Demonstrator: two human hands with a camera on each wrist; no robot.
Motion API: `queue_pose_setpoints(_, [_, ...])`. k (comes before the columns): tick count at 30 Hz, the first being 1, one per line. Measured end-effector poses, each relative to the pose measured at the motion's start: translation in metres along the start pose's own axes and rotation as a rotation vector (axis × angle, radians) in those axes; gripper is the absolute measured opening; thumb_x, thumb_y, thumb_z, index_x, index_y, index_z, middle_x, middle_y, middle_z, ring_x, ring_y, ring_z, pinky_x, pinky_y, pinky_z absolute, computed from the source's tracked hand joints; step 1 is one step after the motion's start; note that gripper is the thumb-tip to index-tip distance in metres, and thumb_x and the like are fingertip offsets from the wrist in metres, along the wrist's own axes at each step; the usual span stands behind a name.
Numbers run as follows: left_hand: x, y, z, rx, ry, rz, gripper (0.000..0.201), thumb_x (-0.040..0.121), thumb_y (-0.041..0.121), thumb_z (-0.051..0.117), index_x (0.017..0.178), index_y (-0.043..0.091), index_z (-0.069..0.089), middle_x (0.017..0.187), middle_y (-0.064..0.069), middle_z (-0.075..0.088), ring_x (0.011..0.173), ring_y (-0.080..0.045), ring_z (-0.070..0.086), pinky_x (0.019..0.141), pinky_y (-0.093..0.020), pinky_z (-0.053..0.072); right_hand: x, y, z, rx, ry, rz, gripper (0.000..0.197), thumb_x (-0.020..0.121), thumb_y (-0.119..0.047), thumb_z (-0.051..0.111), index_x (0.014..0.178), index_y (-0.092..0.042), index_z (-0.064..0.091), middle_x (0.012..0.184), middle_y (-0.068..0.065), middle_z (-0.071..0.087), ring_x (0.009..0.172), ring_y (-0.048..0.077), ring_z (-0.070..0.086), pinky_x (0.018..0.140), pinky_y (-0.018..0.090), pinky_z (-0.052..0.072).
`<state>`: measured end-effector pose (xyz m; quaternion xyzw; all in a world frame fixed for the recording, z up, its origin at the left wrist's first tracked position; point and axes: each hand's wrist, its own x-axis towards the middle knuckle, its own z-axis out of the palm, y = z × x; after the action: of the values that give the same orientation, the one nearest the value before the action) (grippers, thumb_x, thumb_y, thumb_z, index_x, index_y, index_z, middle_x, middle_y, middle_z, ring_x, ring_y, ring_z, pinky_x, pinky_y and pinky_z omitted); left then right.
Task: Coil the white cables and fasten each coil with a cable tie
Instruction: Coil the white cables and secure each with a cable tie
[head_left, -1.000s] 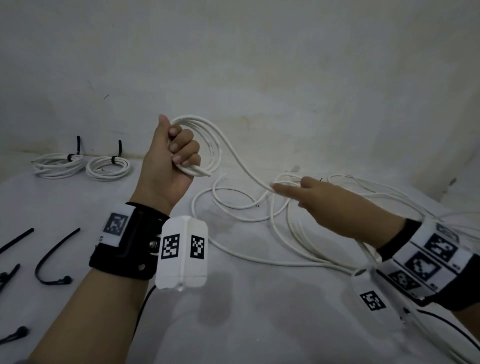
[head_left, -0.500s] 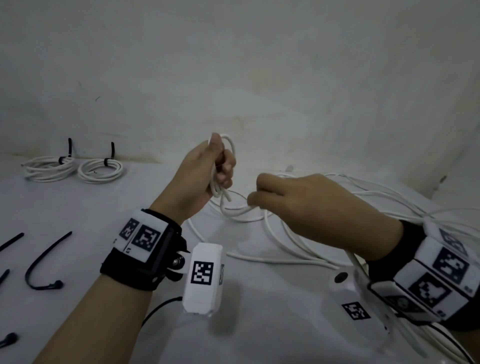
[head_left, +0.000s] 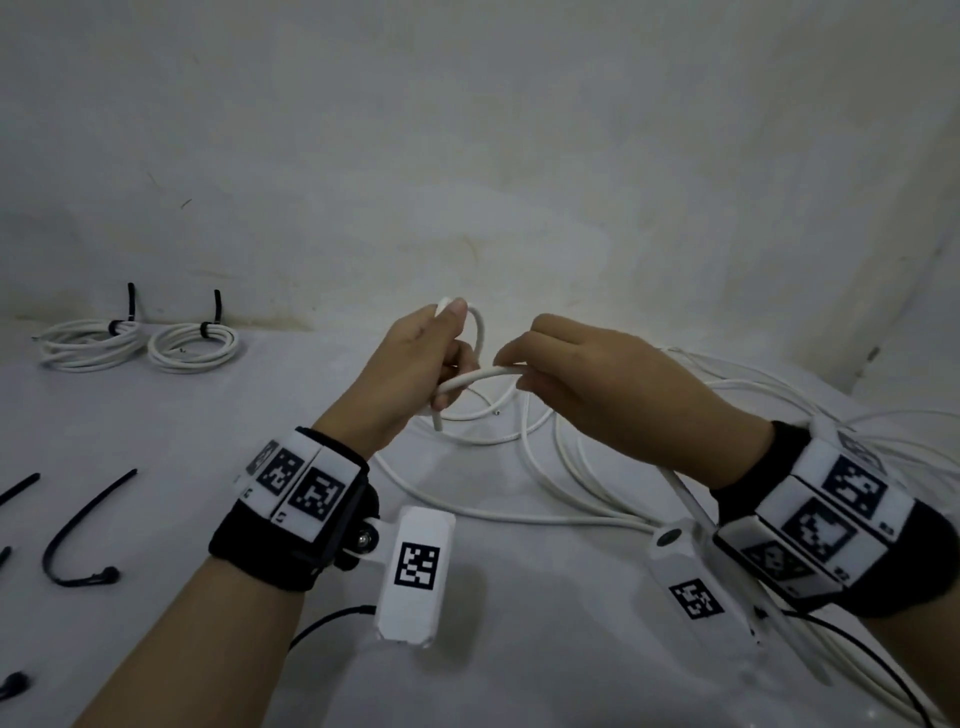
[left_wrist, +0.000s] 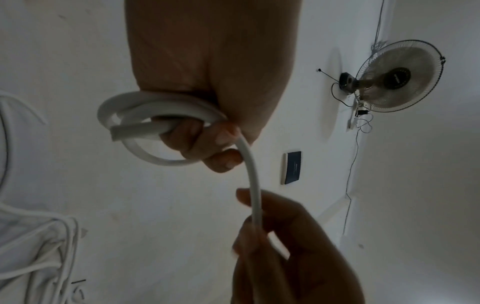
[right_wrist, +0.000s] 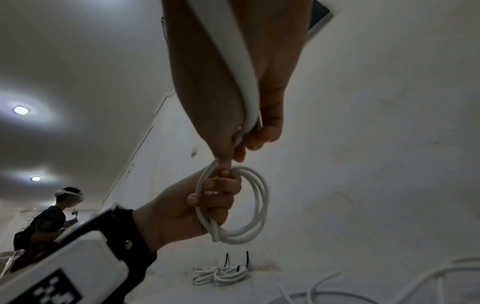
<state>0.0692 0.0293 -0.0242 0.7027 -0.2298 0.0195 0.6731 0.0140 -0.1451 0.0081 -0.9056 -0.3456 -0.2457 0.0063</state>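
The left hand (head_left: 415, 364) grips a small coil of white cable (right_wrist: 249, 205) clear of the tabletop (head_left: 156, 441), so loops stack evenly. The right hand (head_left: 597, 389) pinches the running length, feeding it from the loose pile (head_left: 597, 467) toward the tabletop's right edge. Two tied coils (head_left: 140, 343) sit parked at the far left corner.

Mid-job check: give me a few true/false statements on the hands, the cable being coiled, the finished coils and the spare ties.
1. The left hand holds a small coil of white cable. True.
2. The right hand is empty. False: its grip pinches the cable running to the coil.
3. Two tied coils lie by the wall. True.
4. Their cable ties are white. False: they are black.
5. No loose cable remains on the surface. False: strands still lie under the right hand.
6. Spare black ties lie at the left. True.
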Motion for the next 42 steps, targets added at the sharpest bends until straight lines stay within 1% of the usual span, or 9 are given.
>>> queue_pose_setpoints(3, [0.003,-0.002,-0.009,0.004,0.065,-0.012,0.033,0.103,0.032,0.031,0.077,0.012,0.035,0.042,0.002,0.050,0.032,-0.010,0.033,0.035,-0.016,0.027,-0.012,0.006,-0.001,0.070,-0.139,0.181,0.018,0.095,-0.031,0.052,0.109,-0.020,0.057,0.079,-0.007,0.058,0.061,0.006,0.046,0.062,0.030,0.043])
queue_pose_setpoints(6, [0.004,-0.003,-0.014,0.008,0.088,-0.033,0.032,0.103,0.032,0.032,0.078,0.011,0.036,0.043,0.000,0.052,0.033,-0.010,0.035,0.035,-0.016,0.027,-0.025,0.008,-0.008,0.316,-0.275,0.302,0.011,0.090,-0.034,0.060,0.087,-0.024,0.060,0.055,-0.004,0.059,0.050,0.008,0.052,0.053,0.018,0.041])
queue_pose_setpoints(9, [0.003,-0.003,-0.014,0.036,0.075,-0.043,0.033,0.102,0.032,0.033,0.076,0.012,0.036,0.043,0.000,0.051,0.033,-0.010,0.034,0.035,-0.016,0.026,-0.028,0.010,-0.016,0.485,-0.355,0.417,0.021,0.086,-0.036,0.064,0.072,-0.022,0.057,0.045,-0.002,0.058,0.036,0.014,0.044,0.045,0.026,0.041])
queue_pose_setpoints(15, [-0.008,0.005,-0.011,0.153,-0.335,-0.074,0.039,0.086,0.050,0.043,0.068,0.018,0.056,0.045,0.004,0.034,0.042,-0.011,0.024,0.040,-0.017,0.021,-0.024,0.011,-0.022,0.478,-0.149,0.459,0.031,0.084,-0.036,0.065,0.064,-0.015,0.055,0.039,-0.002,0.055,0.026,0.009,0.038,0.039,0.017,0.035])
queue_pose_setpoints(18, [-0.011,0.009,-0.006,0.074,-0.442,-0.102,0.038,0.086,0.041,0.046,0.071,0.007,0.054,0.046,0.006,0.026,0.042,-0.008,0.018,0.040,-0.016,0.017,-0.024,0.010,-0.020,0.472,-0.054,0.482,0.035,0.085,-0.036,0.064,0.064,-0.009,0.054,0.040,0.000,0.056,0.027,0.008,0.039,0.039,0.013,0.033])
queue_pose_setpoints(26, [-0.005,0.003,0.000,-0.130,-0.231,-0.111,0.033,0.095,0.027,0.046,0.066,0.011,0.044,0.046,0.007,0.021,0.038,-0.006,0.015,0.038,-0.017,0.013,-0.015,-0.002,-0.011,0.751,0.020,0.660,0.032,0.087,-0.034,0.064,0.069,-0.009,0.055,0.042,0.000,0.056,0.027,0.009,0.037,0.032,0.015,0.029])
queue_pose_setpoints(34, [-0.002,-0.005,-0.022,-0.218,-0.387,-0.185,0.034,0.084,0.036,0.052,0.054,0.021,0.055,0.041,0.010,0.025,0.034,-0.002,0.018,0.038,-0.017,0.013,-0.021,0.017,-0.027,1.388,-0.491,0.564,0.035,0.066,-0.012,0.075,0.091,-0.007,0.051,0.059,0.006,0.066,0.037,0.008,0.058,0.034,0.013,0.043])
queue_pose_setpoints(37, [-0.003,-0.007,-0.027,-0.190,-0.521,-0.178,0.035,0.075,0.048,0.070,0.057,0.022,0.055,0.042,0.010,0.026,0.035,-0.001,0.019,0.037,-0.013,0.017,-0.023,0.019,-0.022,1.404,-0.636,0.533,0.038,0.062,-0.001,0.075,0.087,-0.008,0.047,0.066,0.008,0.069,0.046,0.013,0.066,0.039,0.015,0.048])
queue_pose_setpoints(42, [-0.001,-0.011,-0.031,-0.175,-0.472,-0.173,0.037,0.069,0.052,0.073,0.058,0.022,0.054,0.044,0.010,0.026,0.035,-0.001,0.019,0.035,-0.011,0.022,-0.019,0.018,-0.010,1.262,-0.521,0.589,0.019,0.075,-0.005,0.066,0.087,-0.009,0.052,0.072,0.009,0.070,0.055,0.015,0.068,0.049,0.019,0.053])
